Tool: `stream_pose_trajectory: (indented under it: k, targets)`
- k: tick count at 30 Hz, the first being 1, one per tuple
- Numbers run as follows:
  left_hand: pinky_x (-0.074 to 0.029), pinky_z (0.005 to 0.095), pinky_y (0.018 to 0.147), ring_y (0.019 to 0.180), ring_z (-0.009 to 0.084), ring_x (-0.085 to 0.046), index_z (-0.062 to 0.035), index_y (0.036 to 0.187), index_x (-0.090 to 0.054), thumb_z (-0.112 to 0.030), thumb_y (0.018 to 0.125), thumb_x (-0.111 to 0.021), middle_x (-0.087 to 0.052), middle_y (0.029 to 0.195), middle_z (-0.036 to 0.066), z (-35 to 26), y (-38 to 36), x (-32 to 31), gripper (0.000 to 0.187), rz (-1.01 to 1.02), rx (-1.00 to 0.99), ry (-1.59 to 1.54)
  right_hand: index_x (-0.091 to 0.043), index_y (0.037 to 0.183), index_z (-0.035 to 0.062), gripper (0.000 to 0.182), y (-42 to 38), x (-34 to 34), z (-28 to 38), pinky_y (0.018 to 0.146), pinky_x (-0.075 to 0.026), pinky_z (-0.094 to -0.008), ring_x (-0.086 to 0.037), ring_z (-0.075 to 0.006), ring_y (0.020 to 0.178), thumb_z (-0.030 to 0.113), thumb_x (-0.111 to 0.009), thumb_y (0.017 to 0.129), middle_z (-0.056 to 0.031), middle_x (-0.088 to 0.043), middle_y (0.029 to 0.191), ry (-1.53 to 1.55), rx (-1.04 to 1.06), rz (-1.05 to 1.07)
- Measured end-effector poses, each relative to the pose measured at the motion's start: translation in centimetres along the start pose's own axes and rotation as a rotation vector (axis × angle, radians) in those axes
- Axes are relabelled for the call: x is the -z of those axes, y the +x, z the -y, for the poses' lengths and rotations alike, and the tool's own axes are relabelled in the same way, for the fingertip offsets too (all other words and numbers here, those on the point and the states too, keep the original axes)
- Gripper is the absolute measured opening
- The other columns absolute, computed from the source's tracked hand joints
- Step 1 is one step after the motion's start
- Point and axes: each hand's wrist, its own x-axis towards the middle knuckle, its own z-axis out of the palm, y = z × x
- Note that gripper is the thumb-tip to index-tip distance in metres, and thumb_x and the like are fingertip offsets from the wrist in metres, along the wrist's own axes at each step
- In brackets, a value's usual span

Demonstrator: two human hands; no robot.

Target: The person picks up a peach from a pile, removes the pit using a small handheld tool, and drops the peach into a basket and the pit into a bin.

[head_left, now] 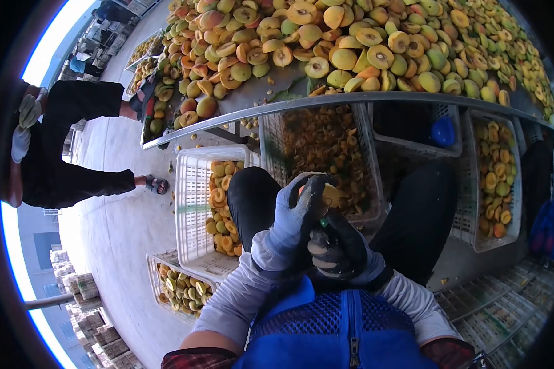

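My left hand (298,206), in a grey work glove with dark fingers, grips an orange-yellow apricot (330,196) above my lap. Just below it, my gloved right hand (338,249) is closed around a small tool with a green handle (324,222). Most of this tool is hidden by the fingers, and its tip cannot be made out. Both hands nearly touch at the fruit. Beyond them, between my knees, stands a crate (375,184) filled with brownish fruit scraps.
A metal-edged table (277,107) heaped with halved apricots (375,55) spans the far side. White crates (191,209) of fruit halves stand at left and right (474,209). A blue round object (442,131) lies in a crate under the table. Another person (74,141) stands at left.
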Motion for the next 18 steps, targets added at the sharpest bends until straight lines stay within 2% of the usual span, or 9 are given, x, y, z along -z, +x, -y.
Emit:
stream_pose_trajectory:
  k: [1,2,3,5,7,10,13,16,18]
  targets:
    - [-0.045,0.0238,0.07,0.078,0.0096,-0.056,0.0022,0.101,-0.061,-0.021,0.089,-0.055,-0.061,0.088,0.004,0.0,0.0,0.0,0.027,0.0,-0.003,0.001,-0.052,0.086,0.0115,0.044,0.3,0.6,-0.1,0.035,-0.027,-0.0207,-0.035,-0.007,0.042,0.052,-0.038,0.092,0.0034,-0.039,0.059,0.149,-0.039,0.145]
    - [-0.045,0.0238,0.07,0.077,0.0095,-0.056,0.0007,0.101,-0.062,-0.025,0.089,-0.054,-0.061,0.087,0.003,0.2,-0.1,0.0,0.029,0.002,0.104,-0.118,-0.052,0.088,0.011,0.045,0.5,1.2,-0.2,0.035,-0.028,-0.0216,-0.035,-0.0075,0.042,0.053,-0.037,0.092,0.0032,-0.039,0.06,0.3,-0.079,0.288]
    - [-0.044,0.0238,0.07,0.077,0.0093,-0.055,-0.0008,0.101,-0.062,-0.028,0.09,-0.053,-0.061,0.086,0.003,0.3,-0.1,-0.1,0.031,0.004,0.211,-0.239,-0.052,0.088,0.011,0.045,0.8,1.7,-0.3,0.035,-0.028,-0.0216,-0.035,-0.0075,0.042,0.053,-0.037,0.092,0.0032,-0.039,0.06,0.3,-0.078,0.288]
    - [-0.044,0.0235,0.07,0.076,0.009,-0.055,-0.0017,0.1,-0.063,-0.031,0.09,-0.051,-0.061,0.085,0.002,0.6,-0.3,-0.4,0.032,-0.034,0.247,-0.226,-0.054,0.092,0.0098,0.047,1.1,2.7,-0.5,0.036,-0.031,-0.0226,-0.037,-0.0084,0.044,0.053,-0.036,0.092,0.002,-0.042,0.064,0.406,-0.103,0.365]
    - [-0.043,0.0232,0.07,0.075,0.0087,-0.054,-0.0027,0.1,-0.063,-0.033,0.091,-0.05,-0.061,0.084,0.002,1.0,-0.4,-0.4,0.035,-0.079,0.278,-0.214,-0.054,0.093,0.0094,0.048,1.4,3.5,-0.7,0.036,-0.031,-0.0227,-0.037,-0.0086,0.044,0.053,-0.035,0.092,0.0017,-0.042,0.065,0.42,-0.108,0.397]
    - [-0.043,0.0233,0.071,0.076,0.0087,-0.054,-0.0026,0.099,-0.063,-0.035,0.091,-0.048,-0.061,0.083,0.002,1.4,-0.5,-0.3,0.036,-0.088,0.194,-0.185,-0.054,0.095,0.0087,0.049,1.9,3.9,-1.0,0.036,-0.032,-0.0228,-0.038,-0.0088,0.044,0.053,-0.034,0.092,0.0013,-0.042,0.066,0.458,-0.114,0.446]
    - [-0.043,0.0236,0.07,0.076,0.0098,-0.054,-0.0021,0.095,-0.064,-0.034,0.091,-0.049,-0.06,0.081,0.002,1.2,-0.4,-0.4,0.035,-0.168,0.276,-0.294,-0.054,0.095,0.0083,0.05,2.5,4.2,-1.0,0.035,-0.032,-0.0229,-0.039,-0.0087,0.044,0.053,-0.034,0.093,0.0012,-0.041,0.065,0.484,-0.116,0.493]
    - [-0.045,0.0247,0.072,0.08,0.0111,-0.056,-0.0023,0.1,-0.06,-0.034,0.092,-0.047,-0.06,0.085,0.003,2.1,-0.2,0.0,0.035,-0.171,0.422,-0.374,-0.054,0.095,0.0083,0.05,2.8,4.5,-0.7,0.036,-0.034,-0.0232,-0.04,-0.009,0.044,0.054,-0.034,0.092,0.0007,-0.043,0.063,0.513,-0.121,0.487]
    - [-0.047,0.0271,0.075,0.085,0.0143,-0.057,-0.0008,0.112,-0.051,-0.026,0.087,-0.057,-0.058,0.092,0.006,5.1,-0.4,0.7,0.036,-0.23,0.301,-0.596,-0.053,0.094,0.0085,0.05,2.5,4.3,-0.3,0.038,-0.035,-0.0234,-0.041,-0.0092,0.043,0.055,-0.035,0.091,0.0002,-0.045,0.062,0.534,-0.121,0.452]
